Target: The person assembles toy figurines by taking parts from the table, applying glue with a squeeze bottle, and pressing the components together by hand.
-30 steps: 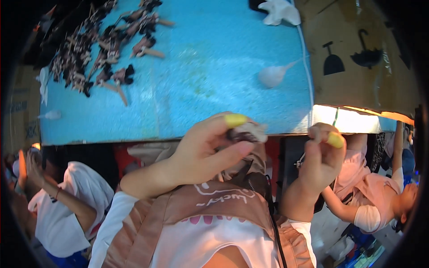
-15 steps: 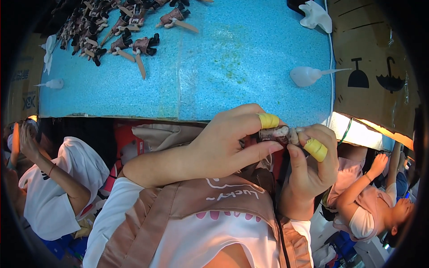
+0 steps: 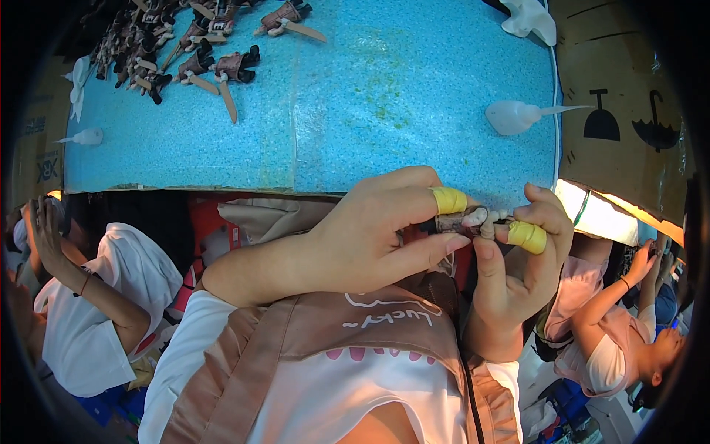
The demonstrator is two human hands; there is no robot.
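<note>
My left hand and my right hand meet just below the near edge of a blue foam-topped table. Between their fingertips they pinch one small brown figurine part with a pale end. Yellow tape wraps my left index finger and my right index finger. The left hand grips the dark brown end, the right hand the pale end. Much of the part is hidden by the fingers.
A heap of similar brown figurine pieces lies at the table's far left. White squeeze bottles sit at right and at left. A cardboard box stands right. Other people sit at left and right.
My hands came together; the right hand, apart a second ago, now pinches the same small part as the left. The view has shifted, showing more of the table.
</note>
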